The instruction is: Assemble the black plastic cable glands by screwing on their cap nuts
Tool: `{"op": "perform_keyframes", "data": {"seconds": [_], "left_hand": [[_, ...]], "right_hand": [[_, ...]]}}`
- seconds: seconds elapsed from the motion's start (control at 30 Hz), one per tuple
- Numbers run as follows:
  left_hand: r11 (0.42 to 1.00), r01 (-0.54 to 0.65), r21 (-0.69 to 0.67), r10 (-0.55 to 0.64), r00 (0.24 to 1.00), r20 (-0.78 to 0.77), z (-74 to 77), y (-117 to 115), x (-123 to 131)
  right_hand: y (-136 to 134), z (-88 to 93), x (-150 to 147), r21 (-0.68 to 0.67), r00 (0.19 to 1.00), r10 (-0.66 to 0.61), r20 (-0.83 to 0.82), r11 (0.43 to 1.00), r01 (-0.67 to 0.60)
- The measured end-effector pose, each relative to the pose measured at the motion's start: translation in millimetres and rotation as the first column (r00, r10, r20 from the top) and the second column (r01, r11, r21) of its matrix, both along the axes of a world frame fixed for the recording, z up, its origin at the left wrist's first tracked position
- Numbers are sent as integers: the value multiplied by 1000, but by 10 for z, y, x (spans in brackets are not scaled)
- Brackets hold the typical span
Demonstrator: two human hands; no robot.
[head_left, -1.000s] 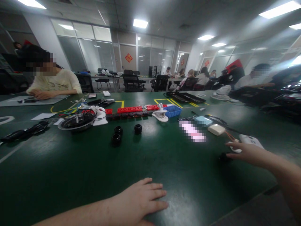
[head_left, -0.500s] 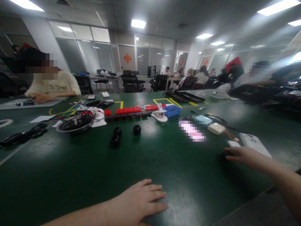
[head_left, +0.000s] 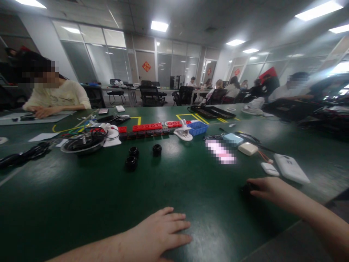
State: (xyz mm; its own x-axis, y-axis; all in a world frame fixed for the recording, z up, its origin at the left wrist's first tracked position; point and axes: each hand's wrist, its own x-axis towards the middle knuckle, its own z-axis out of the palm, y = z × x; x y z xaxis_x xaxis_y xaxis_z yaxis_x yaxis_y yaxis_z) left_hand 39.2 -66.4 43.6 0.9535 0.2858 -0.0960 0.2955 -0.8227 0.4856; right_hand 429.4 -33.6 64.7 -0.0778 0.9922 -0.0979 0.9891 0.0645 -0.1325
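Observation:
My left hand (head_left: 160, 231) lies flat on the green table (head_left: 109, 203), its fingers spread and nothing in it. At the right, my right hand (head_left: 265, 187) is closed on a small dark black piece (head_left: 247, 189), low over the tabletop; its shape is blurred and partly covered by the fingers. Three black ring-shaped pieces stand left of centre: one at the front (head_left: 131, 163), one just behind it (head_left: 133, 151), and one apart to the right (head_left: 157, 150). A white earbud case (head_left: 269, 169) and a white power bank (head_left: 291, 168) lie beyond my right hand.
Along the middle stand a metal bowl (head_left: 81, 145) of dark parts, a row of red blocks (head_left: 147, 127), a white clip (head_left: 183, 133) and a blue basket (head_left: 198, 128). Cables (head_left: 29, 153) lie at the left. A person (head_left: 60, 94) sits across the table.
My right hand has moved left and toward me with the black piece, away from the earbud case, which now shows fully. My left hand stays flat. The view has shifted slightly.

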Motion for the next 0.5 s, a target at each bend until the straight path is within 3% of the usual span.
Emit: {"op": "perform_keyframes", "data": {"seconds": [0.1,0.5], "left_hand": [[1000,-6,10,6,1000,12,0,-11,-1],[999,-11,39,10,1000,28,-14,-23,-10]], "right_hand": [[-78,17,-247,-108,998,60,-33,992,-63],[-137,173,-1300,-139,967,249,57,961,-239]]}}
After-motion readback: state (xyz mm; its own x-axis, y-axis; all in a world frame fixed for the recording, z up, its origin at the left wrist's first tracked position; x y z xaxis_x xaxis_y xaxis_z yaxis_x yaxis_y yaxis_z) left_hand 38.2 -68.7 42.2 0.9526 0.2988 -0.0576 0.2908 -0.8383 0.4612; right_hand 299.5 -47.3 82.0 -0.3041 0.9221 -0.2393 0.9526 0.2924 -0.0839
